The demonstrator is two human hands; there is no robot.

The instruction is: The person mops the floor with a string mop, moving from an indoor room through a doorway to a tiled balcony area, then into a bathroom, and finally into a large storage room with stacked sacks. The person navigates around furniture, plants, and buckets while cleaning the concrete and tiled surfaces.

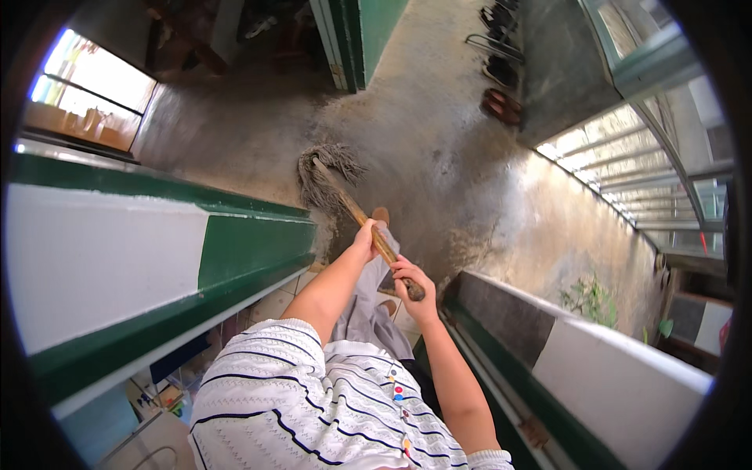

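strands [338, 160] of grey yarn lay in a curved clump on the concrete floor [450, 180], forming the head of a mop [350, 205] that stood ahead of the person, a little left of centre. its wooden handle slanted from that clump down and to the right, back toward the body.

the left hand [366, 238] had the handle partway along, nearer the yarn, with its fingers clamped around the wood, though some of them were hidden. the right hand [413, 282] gripped lower, close to the handle's dark, blunt end, its fingers curled over the wood and clamped on it. the two hands were apart, with a stretch of bare handle between them.

below the handle showed grey trousers [364, 309] and a brown shoe [381, 214], its toe near the left hand. the person wore a white knitted top [282, 392] with dark wavy stripes and small coloured ornaments down the front.

a green-and-white wall [110, 235] ran along the left, and a low wall [607, 352], dark and white, along the right, with a leafy plant [593, 301] just beyond it. farther off, brown footwear [501, 106] and darker shoes [500, 72] lined the foot of a grey partition [560, 70]. a green door [382, 31] stood at the top, and pale light came through railings [627, 160] on the right.
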